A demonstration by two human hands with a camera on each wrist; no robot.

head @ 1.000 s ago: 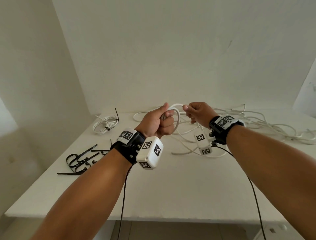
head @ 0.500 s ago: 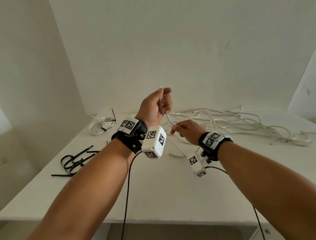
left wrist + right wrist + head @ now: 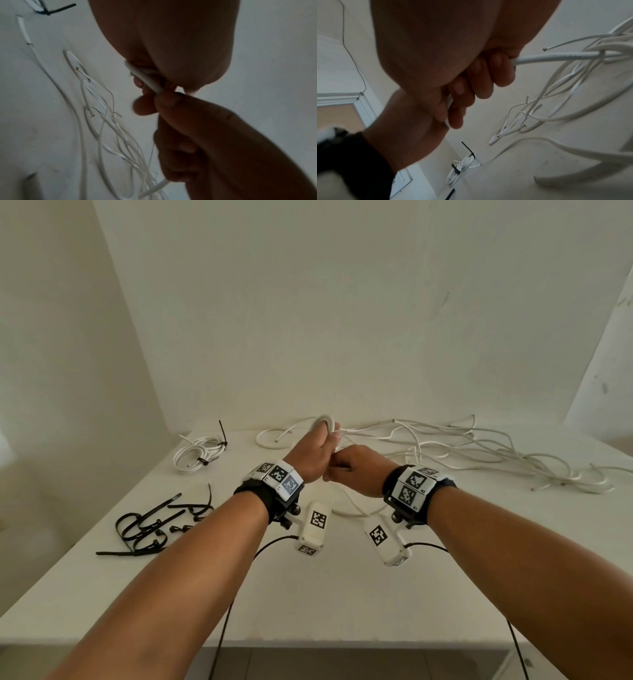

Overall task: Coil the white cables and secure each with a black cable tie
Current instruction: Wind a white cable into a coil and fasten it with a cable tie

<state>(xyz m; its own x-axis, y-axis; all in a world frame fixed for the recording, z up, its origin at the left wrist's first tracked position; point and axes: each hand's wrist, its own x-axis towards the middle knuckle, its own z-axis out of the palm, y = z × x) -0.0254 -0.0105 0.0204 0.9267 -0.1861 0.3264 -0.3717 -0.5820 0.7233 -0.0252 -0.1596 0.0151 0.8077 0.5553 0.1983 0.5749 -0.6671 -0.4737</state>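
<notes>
My left hand [image 3: 320, 448] grips a small loop of white cable [image 3: 324, 421] above the middle of the table, and the loop arcs over its fingers. My right hand [image 3: 356, 469] is curled round the same cable [image 3: 556, 57] right beside the left, the two hands touching. In the left wrist view the cable [image 3: 145, 79] runs between both hands. A tangle of loose white cables [image 3: 479, 450] spreads over the back right of the table. A coiled white cable [image 3: 197, 455] bound with black ties lies at the back left. Loose black cable ties [image 3: 154, 525] lie at the left.
The white table [image 3: 342, 604] stands in a corner between white walls. Its front edge runs below my forearms. Black cords hang from the wrist cameras over the front edge.
My left hand has dropped from its raised position and now holds a small loop. My right hand has moved up and left against the left hand.
</notes>
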